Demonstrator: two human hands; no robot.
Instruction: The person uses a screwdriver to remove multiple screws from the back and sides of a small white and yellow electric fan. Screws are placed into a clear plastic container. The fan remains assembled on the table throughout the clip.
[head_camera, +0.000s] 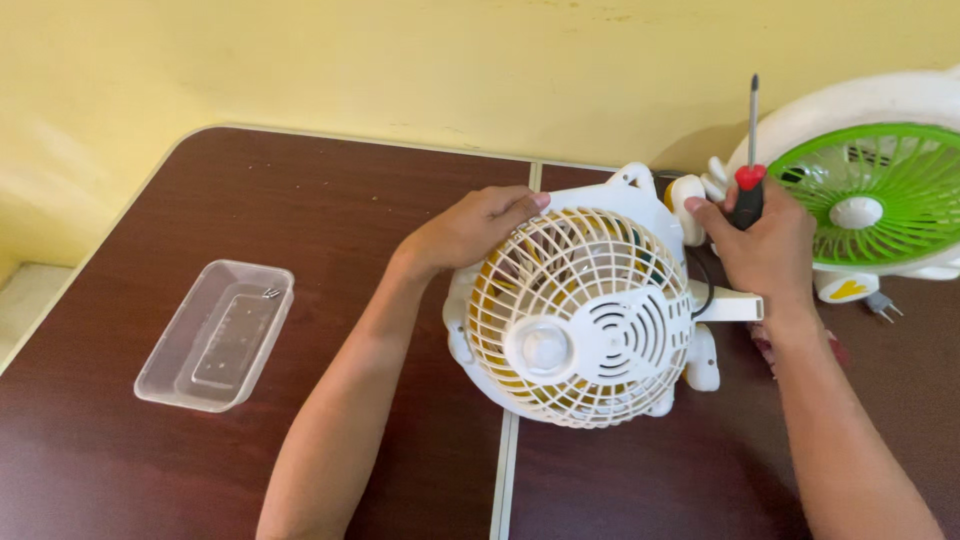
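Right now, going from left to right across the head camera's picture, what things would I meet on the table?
Clear plastic tray → left hand → white fan with yellow blades → right hand, which holds a red-and-black screwdriver → green-bladed fan.

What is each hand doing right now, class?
Left hand: open, resting on the white fan.
Right hand: closed, holding the screwdriver upright.
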